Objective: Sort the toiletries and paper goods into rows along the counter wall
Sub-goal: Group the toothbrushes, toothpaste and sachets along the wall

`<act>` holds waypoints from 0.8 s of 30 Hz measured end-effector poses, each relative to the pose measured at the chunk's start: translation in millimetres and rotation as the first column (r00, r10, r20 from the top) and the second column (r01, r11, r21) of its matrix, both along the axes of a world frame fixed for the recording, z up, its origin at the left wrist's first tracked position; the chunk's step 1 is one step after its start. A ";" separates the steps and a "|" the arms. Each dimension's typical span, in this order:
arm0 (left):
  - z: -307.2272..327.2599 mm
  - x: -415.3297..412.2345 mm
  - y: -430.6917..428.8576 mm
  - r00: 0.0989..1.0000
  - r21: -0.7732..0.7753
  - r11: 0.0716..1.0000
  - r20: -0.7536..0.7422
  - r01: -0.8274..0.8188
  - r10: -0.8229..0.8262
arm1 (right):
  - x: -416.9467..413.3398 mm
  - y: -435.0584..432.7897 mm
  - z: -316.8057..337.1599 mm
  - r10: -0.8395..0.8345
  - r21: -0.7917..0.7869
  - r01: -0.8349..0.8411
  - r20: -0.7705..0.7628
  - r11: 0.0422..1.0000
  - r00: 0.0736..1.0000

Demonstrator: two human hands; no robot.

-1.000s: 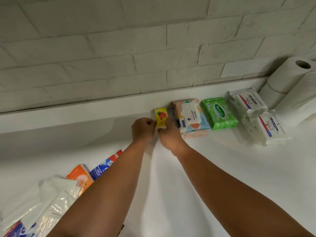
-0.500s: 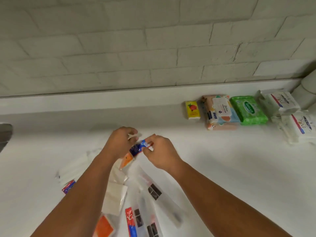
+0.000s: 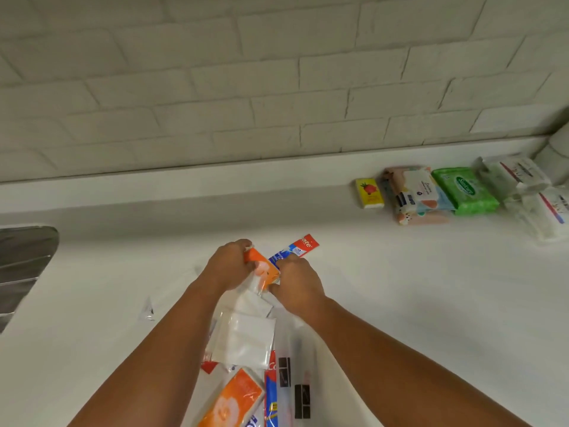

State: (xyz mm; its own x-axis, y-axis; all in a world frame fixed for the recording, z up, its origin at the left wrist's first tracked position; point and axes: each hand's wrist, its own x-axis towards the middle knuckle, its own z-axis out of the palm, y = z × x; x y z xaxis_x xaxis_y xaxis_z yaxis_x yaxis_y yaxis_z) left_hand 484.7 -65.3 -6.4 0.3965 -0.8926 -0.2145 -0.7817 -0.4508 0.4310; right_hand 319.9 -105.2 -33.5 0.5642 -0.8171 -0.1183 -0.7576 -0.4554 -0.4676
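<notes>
My left hand (image 3: 230, 266) and my right hand (image 3: 297, 286) both grip a small orange tissue pack (image 3: 261, 269) above the heap in the middle of the white counter. A red and blue toothpaste box (image 3: 295, 250) lies just behind it. Along the wall at the right lie a yellow strawberry tissue pack (image 3: 369, 193), a pastel wipes pack (image 3: 415, 195), a green wipes pack (image 3: 465, 191) and two white wipes packs (image 3: 514, 174), (image 3: 545, 212).
Below my hands lies a heap: clear plastic sleeves (image 3: 243, 337), another orange tissue pack (image 3: 234, 399), a toothpaste box (image 3: 271, 392) and bagged toothbrushes (image 3: 297, 383). A steel sink (image 3: 21, 263) sits at the left. A paper roll (image 3: 557, 155) stands at the far right.
Both hands left the yellow tissue pack by the wall and came back to the heap. They now hold the orange tissue pack, and the toothpaste box lies behind it.
</notes>
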 end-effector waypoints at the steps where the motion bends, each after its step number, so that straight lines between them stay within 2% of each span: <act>1: 1.3 -1.0 0.0 1.000 -0.033 0.999 -0.025 -0.008 0.007 | 1.4 0.4 -1.0 -0.006 0.007 0.006 0.010 1.000 1.000; 8: 20.8 -5.3 -1.4 0.950 -0.317 0.945 -0.313 -0.081 -0.024 | 0.2 -1.7 -1.9 -0.057 0.174 0.030 0.149 0.984 0.987; 14: 50.3 -22.0 -12.8 0.869 -0.476 0.864 -0.485 -0.163 -0.102 | -20.0 -17.7 20.3 -0.166 0.311 0.038 0.394 0.950 0.904; 19: 63.7 -43.0 -27.9 0.751 -0.507 0.797 -0.652 -0.329 -0.105 | -46.8 -35.0 47.8 -0.319 0.414 0.060 0.591 0.908 0.741; 21: 58.8 -54.9 -33.2 0.708 -0.469 0.808 -0.700 -0.357 -0.094 | -59.0 -41.2 56.4 -0.379 0.449 0.076 0.636 0.890 0.672; 24: 46.1 -78.9 -37.3 0.684 -0.398 0.849 -0.727 -0.348 -0.061 | -76.3 -51.6 62.8 -0.424 0.488 0.084 0.645 0.869 0.635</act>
State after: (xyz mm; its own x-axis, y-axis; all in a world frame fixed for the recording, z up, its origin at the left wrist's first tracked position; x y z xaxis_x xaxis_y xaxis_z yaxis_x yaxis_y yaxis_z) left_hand 405.7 -102.6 39.8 0.4446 -0.8942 -0.0527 -0.1014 -0.1086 0.9889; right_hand 243.6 -156.8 29.3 0.3805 -0.9189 -0.1044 -0.1609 0.0454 -0.9859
